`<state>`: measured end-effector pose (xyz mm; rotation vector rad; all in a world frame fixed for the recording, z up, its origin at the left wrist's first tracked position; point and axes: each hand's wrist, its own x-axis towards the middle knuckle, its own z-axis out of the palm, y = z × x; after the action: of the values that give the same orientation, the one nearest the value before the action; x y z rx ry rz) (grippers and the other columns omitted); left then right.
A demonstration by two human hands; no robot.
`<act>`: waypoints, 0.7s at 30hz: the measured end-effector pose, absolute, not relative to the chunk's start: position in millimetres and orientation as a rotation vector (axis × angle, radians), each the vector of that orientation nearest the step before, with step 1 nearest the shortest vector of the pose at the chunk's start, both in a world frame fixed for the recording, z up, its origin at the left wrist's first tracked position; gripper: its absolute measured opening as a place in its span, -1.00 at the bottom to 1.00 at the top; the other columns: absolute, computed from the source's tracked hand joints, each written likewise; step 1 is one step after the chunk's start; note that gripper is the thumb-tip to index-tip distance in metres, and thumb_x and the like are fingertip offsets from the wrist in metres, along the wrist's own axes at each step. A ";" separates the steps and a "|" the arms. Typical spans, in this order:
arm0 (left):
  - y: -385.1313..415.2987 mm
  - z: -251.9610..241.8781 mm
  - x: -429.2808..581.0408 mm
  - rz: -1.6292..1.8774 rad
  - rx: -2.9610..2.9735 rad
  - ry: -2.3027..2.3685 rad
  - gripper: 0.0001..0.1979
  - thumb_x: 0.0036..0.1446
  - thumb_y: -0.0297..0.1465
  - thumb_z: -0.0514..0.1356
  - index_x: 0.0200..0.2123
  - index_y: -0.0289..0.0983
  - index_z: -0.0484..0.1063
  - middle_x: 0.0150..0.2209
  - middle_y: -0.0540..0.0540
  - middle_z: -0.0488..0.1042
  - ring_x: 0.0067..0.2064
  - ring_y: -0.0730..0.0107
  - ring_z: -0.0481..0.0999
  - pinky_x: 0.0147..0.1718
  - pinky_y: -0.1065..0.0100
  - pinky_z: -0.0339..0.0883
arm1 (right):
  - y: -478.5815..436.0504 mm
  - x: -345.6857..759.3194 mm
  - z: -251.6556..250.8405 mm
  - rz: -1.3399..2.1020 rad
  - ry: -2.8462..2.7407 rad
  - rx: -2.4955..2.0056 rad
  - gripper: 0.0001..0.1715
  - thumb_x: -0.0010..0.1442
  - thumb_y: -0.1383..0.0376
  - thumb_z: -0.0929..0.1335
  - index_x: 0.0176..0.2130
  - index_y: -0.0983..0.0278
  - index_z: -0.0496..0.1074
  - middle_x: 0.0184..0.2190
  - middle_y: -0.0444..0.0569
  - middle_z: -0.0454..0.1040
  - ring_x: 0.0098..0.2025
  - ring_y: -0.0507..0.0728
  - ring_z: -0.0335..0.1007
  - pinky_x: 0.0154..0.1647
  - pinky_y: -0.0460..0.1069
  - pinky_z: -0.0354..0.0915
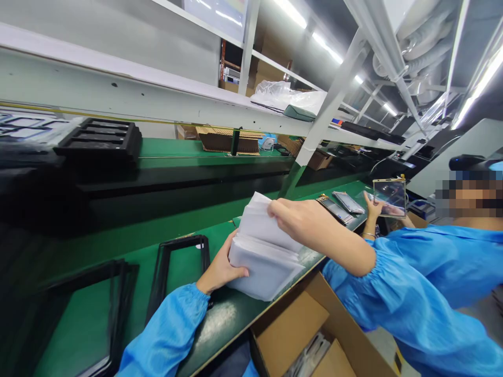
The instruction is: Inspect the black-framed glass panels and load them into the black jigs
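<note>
My left hand (223, 267) is wrapped round the left side of a stack of thin white sheets (263, 267), with its thumb across the front. They look slightly translucent; whether they are single sheets or flat sleeves I cannot tell. At the upper edge, my right hand (293, 214) pinches several of the sheets, which stand raised and fanned apart from the lower part of the stack. The stack is above the green bench (223, 230), near its front edge. To the left of my left hand lies a black rectangular frame (165, 267).
More black frames (113, 309) lie at the left. Below the bench edge stands an open cardboard box (291, 324) with flat items inside. At the right, a co-worker in blue holds a framed clear panel (389, 198); other panels (348, 202) lie nearby. Black trays (102, 137) sit behind.
</note>
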<state>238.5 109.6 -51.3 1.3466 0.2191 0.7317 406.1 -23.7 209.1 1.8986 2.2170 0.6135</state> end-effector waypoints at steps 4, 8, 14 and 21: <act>109.2 -51.1 239.0 0.726 1.348 0.215 0.31 -0.27 -0.09 0.66 0.49 -0.29 0.17 0.33 -0.42 0.42 0.29 -0.32 0.46 0.26 0.02 0.36 | -25.0 398.0 199.5 0.381 2.216 1.785 -0.69 0.41 0.53 0.27 -0.13 0.28 0.56 -0.16 0.03 0.53 -0.33 0.11 0.40 -0.46 0.02 -0.03; 109.3 -52.1 237.8 0.728 1.352 0.214 0.27 -0.24 -0.09 0.65 0.48 -0.29 0.19 0.32 -0.43 0.43 0.28 -0.32 0.46 0.24 0.02 0.37 | -22.2 388.2 175.3 0.265 2.218 1.819 -0.80 0.45 0.32 0.35 -0.15 0.30 0.60 -0.09 0.06 0.54 -0.21 0.18 0.48 -0.45 0.02 0.07; 109.5 -54.6 237.1 0.728 1.356 0.211 0.28 -0.23 -0.10 0.65 0.50 -0.28 0.16 0.32 -0.41 0.44 0.28 -0.31 0.46 0.25 0.00 0.36 | -18.6 391.8 172.9 0.293 2.204 1.907 -0.72 0.50 0.29 0.33 -0.22 0.27 0.60 -0.15 0.02 0.55 -0.19 0.16 0.49 -0.43 0.01 0.09; 108.9 -50.6 237.1 0.729 1.358 0.199 0.32 -0.22 -0.09 0.65 0.52 -0.26 0.09 0.39 -0.41 0.34 0.31 -0.30 0.43 0.25 0.02 0.34 | -26.4 397.6 205.3 0.569 2.168 1.978 -0.70 0.49 0.32 0.31 -0.27 0.28 0.56 -0.21 0.02 0.54 -0.27 0.12 0.44 -0.47 0.02 -0.08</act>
<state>237.1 108.9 -50.6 1.3579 0.1989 0.7295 397.6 -26.4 205.3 1.9782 2.1680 0.5694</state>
